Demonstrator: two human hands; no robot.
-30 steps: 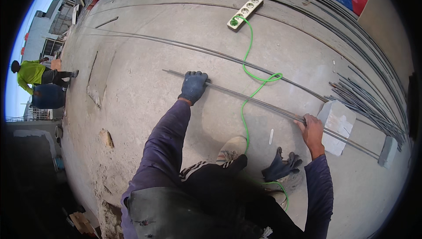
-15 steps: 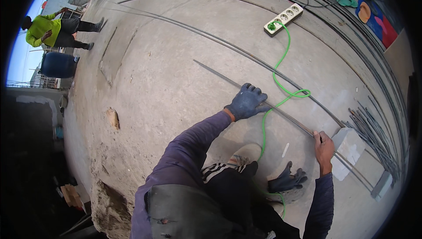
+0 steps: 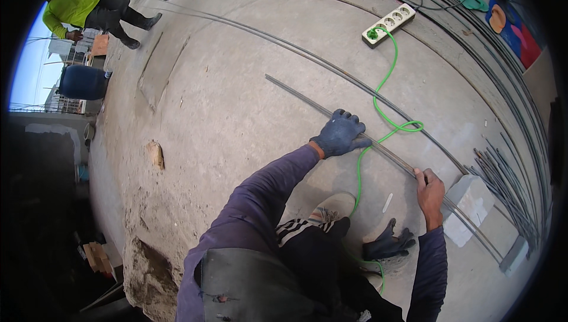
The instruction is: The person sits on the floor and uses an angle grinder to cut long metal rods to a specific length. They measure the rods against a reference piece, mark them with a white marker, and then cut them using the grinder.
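Both hands have slid along the thin steel rod (image 3: 331, 110) since half a second ago, the gloved one now nearer the rod's middle. That long rod lies on the concrete floor (image 3: 236, 85), running from mid-floor toward the floor's right edge. The left hand (image 3: 341, 133), in a dark blue glove, presses down on it with fingers spread. The right hand (image 3: 429, 190), bare, is closed around the rod further right. A green cable (image 3: 381, 91) loops across the rod between the two hands and runs up to a white power strip (image 3: 389, 23). Just beyond the right hand, a pale block (image 3: 473, 206) sits under the rod, probably touching it. A spare dark glove (image 3: 387, 244) lies near the person's shoe (image 3: 332, 207). More rods (image 3: 509, 186) are bundled at the right edge. Another person in a yellow-green top (image 3: 74, 3) stands at the floor's far left corner beside a blue barrel (image 3: 83, 81).
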